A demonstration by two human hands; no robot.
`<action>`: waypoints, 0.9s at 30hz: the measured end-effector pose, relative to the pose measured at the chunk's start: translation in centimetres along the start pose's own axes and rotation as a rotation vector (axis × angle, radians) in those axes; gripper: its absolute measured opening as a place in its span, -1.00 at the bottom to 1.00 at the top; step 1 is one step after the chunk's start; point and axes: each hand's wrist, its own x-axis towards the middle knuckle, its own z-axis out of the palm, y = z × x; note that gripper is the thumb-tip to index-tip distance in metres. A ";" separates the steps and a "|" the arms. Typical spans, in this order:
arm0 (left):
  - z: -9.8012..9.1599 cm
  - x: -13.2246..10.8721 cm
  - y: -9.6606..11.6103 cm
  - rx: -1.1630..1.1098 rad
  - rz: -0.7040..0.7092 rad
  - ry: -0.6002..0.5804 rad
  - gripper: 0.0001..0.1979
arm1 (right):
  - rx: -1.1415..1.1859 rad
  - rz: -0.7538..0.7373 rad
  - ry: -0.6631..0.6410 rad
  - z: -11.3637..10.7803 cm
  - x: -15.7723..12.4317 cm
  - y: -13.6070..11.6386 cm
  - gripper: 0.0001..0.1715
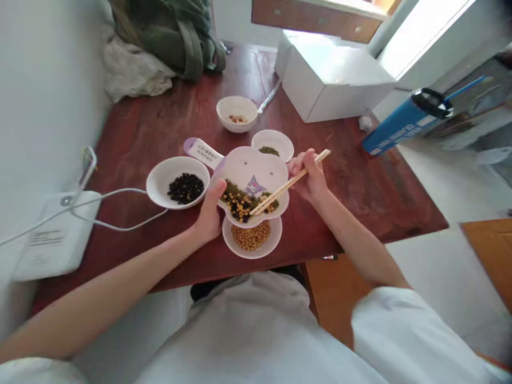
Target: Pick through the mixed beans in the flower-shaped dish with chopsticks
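My left hand (211, 212) grips the left edge of a scalloped white and lilac plate (240, 162) with a cartoon print, thumb over its rim. Mixed beans (242, 205), green, black and yellow, lie along the plate's near side. Between the fingers of my right hand (310, 173) is a pair of wooden chopsticks (290, 184), their tips down at the beans. Partly under the plate stands a white bowl of yellow soybeans (252, 238). To the left is a bowl of black beans (185, 188); behind, a bowl of green beans (269, 150) is partly covered by the plate.
Farther back stands a bowl (237, 120) with a few pale and reddish bits. A white box (340, 80), a blue tumbler (404, 125) and a green bag (172, 32) are on the dark red table (360, 176). White cables (120, 192) run at the left.
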 end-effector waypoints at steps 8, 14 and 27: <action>0.1 0.2 -0.1 -0.003 0.025 -0.084 -0.34 | -0.012 0.007 -0.024 -0.3 -0.1 0.0 -0.12; -0.2 0.3 -0.2 -0.004 0.052 -0.103 -0.32 | -0.013 0.022 -0.054 -0.3 -0.1 -0.1 -0.11; -0.6 0.1 -0.3 0.030 0.055 -0.167 -0.16 | 0.006 0.036 -0.056 -0.3 -0.1 -0.1 -0.15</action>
